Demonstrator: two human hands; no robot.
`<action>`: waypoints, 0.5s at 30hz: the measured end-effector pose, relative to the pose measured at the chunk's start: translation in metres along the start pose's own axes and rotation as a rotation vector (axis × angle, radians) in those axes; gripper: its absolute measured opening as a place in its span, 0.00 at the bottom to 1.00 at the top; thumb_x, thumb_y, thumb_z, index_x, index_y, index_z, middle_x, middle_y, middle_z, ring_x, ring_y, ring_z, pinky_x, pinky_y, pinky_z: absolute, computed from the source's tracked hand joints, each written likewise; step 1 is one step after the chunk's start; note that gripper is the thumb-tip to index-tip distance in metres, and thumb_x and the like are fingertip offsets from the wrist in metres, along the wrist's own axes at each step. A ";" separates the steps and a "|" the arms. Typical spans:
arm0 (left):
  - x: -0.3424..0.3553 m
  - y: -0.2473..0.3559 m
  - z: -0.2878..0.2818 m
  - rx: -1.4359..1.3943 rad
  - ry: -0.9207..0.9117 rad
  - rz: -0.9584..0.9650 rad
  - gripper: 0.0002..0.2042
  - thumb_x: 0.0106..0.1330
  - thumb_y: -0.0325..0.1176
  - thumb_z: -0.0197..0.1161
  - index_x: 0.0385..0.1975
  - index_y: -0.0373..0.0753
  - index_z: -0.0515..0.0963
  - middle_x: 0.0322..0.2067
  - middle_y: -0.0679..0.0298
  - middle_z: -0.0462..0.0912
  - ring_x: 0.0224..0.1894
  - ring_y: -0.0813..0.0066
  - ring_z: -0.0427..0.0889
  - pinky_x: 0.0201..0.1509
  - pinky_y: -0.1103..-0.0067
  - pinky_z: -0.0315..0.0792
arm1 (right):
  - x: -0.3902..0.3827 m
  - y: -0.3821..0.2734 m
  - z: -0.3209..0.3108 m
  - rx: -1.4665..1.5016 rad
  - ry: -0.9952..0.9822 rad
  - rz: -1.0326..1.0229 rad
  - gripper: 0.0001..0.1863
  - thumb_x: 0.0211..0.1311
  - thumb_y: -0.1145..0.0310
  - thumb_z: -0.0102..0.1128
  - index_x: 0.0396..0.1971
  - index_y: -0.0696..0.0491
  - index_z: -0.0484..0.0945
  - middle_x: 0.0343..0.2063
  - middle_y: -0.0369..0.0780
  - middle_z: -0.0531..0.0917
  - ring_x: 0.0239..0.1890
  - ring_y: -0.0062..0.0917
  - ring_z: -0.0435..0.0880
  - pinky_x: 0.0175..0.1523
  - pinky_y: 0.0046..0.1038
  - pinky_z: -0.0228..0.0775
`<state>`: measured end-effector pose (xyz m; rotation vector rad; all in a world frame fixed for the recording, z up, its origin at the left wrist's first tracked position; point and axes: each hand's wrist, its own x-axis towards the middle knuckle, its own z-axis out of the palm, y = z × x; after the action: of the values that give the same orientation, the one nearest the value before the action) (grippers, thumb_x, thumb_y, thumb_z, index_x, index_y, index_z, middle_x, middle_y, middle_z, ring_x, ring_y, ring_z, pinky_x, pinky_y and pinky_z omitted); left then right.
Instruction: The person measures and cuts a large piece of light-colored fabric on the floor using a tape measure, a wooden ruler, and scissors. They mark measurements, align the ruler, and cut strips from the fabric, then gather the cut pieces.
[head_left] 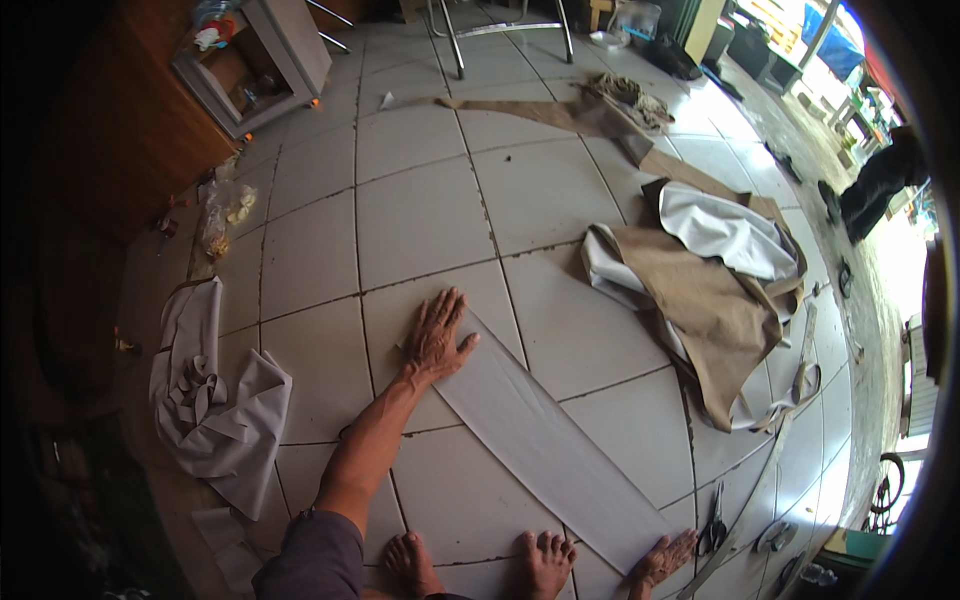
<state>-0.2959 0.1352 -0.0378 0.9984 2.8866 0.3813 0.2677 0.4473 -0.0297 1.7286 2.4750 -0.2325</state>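
A long strip of grey fabric (545,440) lies flat and slanting across the floor tiles in front of my feet. My left hand (438,338) presses on its far left end, palm down with the fingers stretched out. At the strip's near right end my right hand (665,560) rests flat, fingers extended. Close to the right hand lies a pair of scissors (714,522) with dark handles. Beside them a long thin ruler-like strip (755,500) curves along the floor.
Crumpled grey fabric (215,410) lies at the left. A brown and white fabric heap (705,290) spreads at the right. A small cabinet (255,70) and a metal-legged chair (510,32) stand at the back. Plastic bags (222,215) sit by the left wall. Another person's dark-clothed leg (880,185) shows at far right.
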 end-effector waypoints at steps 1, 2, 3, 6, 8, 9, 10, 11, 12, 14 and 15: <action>-0.001 -0.002 0.001 0.004 -0.003 -0.001 0.39 0.76 0.56 0.49 0.78 0.35 0.53 0.79 0.51 0.50 0.81 0.54 0.46 0.83 0.56 0.40 | -0.001 0.002 -0.001 0.002 -0.003 0.010 0.34 0.77 0.53 0.47 0.76 0.53 0.59 0.75 0.47 0.60 0.78 0.40 0.53 0.77 0.51 0.40; -0.001 -0.003 0.002 -0.008 0.065 0.042 0.39 0.76 0.56 0.49 0.78 0.34 0.53 0.79 0.51 0.50 0.81 0.54 0.46 0.83 0.56 0.39 | -0.003 0.002 -0.001 0.011 0.000 0.022 0.34 0.77 0.53 0.48 0.76 0.53 0.59 0.75 0.47 0.59 0.78 0.40 0.53 0.77 0.52 0.39; -0.002 -0.004 0.004 0.011 0.083 0.060 0.39 0.76 0.55 0.50 0.77 0.33 0.52 0.79 0.50 0.50 0.81 0.54 0.46 0.83 0.56 0.39 | -0.004 0.004 -0.002 0.021 0.005 0.037 0.34 0.77 0.53 0.48 0.76 0.54 0.59 0.76 0.47 0.59 0.78 0.40 0.52 0.77 0.52 0.39; 0.003 -0.006 0.008 0.026 0.025 0.021 0.39 0.75 0.56 0.50 0.77 0.33 0.53 0.78 0.50 0.52 0.81 0.53 0.48 0.83 0.55 0.38 | -0.009 0.004 -0.001 0.054 0.027 0.104 0.34 0.76 0.55 0.49 0.76 0.54 0.59 0.76 0.47 0.58 0.79 0.41 0.51 0.78 0.53 0.37; 0.004 -0.004 0.009 0.044 -0.004 -0.003 0.39 0.75 0.54 0.51 0.77 0.34 0.53 0.78 0.49 0.52 0.81 0.53 0.48 0.82 0.53 0.37 | -0.013 0.003 -0.002 0.079 0.036 0.153 0.34 0.76 0.55 0.50 0.76 0.54 0.59 0.77 0.47 0.58 0.80 0.41 0.50 0.79 0.54 0.36; 0.003 -0.001 0.009 0.058 0.094 0.032 0.39 0.74 0.54 0.51 0.77 0.34 0.53 0.78 0.49 0.51 0.81 0.52 0.48 0.82 0.52 0.37 | -0.014 0.001 -0.004 0.097 0.039 0.171 0.34 0.75 0.56 0.51 0.76 0.54 0.59 0.77 0.47 0.58 0.80 0.41 0.49 0.79 0.54 0.36; -0.002 0.003 0.008 0.090 0.127 0.031 0.39 0.74 0.53 0.52 0.77 0.35 0.53 0.78 0.48 0.51 0.81 0.52 0.48 0.82 0.50 0.38 | -0.013 -0.002 -0.007 0.116 0.041 0.198 0.34 0.75 0.56 0.51 0.75 0.55 0.59 0.77 0.47 0.57 0.81 0.41 0.49 0.79 0.54 0.35; -0.007 0.009 0.009 0.067 0.135 -0.002 0.39 0.74 0.53 0.52 0.78 0.35 0.53 0.78 0.48 0.51 0.81 0.51 0.48 0.81 0.48 0.38 | -0.011 -0.007 -0.011 0.135 0.089 0.164 0.34 0.75 0.56 0.51 0.75 0.55 0.59 0.77 0.47 0.57 0.81 0.41 0.49 0.80 0.54 0.35; -0.016 0.017 0.010 0.119 0.153 0.022 0.38 0.74 0.53 0.52 0.78 0.36 0.54 0.78 0.47 0.52 0.80 0.49 0.48 0.80 0.46 0.38 | -0.004 -0.015 -0.015 0.136 0.156 0.109 0.34 0.75 0.57 0.52 0.75 0.55 0.59 0.78 0.47 0.57 0.81 0.41 0.48 0.80 0.55 0.34; -0.044 0.038 0.014 0.138 0.183 0.031 0.37 0.73 0.52 0.53 0.77 0.38 0.56 0.78 0.46 0.52 0.80 0.46 0.48 0.79 0.42 0.39 | 0.017 -0.036 -0.025 0.195 0.263 -0.097 0.35 0.69 0.64 0.60 0.73 0.57 0.60 0.74 0.52 0.61 0.76 0.48 0.58 0.78 0.47 0.48; -0.055 0.049 0.017 0.100 0.115 0.020 0.37 0.73 0.51 0.54 0.77 0.39 0.57 0.77 0.46 0.53 0.80 0.45 0.48 0.79 0.42 0.39 | 0.033 -0.050 -0.030 0.272 0.230 -0.184 0.35 0.70 0.64 0.60 0.73 0.56 0.59 0.73 0.55 0.61 0.74 0.50 0.61 0.77 0.41 0.53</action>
<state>-0.2212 0.1423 -0.0427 1.0549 3.0279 0.3081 0.2094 0.4662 -0.0029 1.7062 2.8921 -0.4276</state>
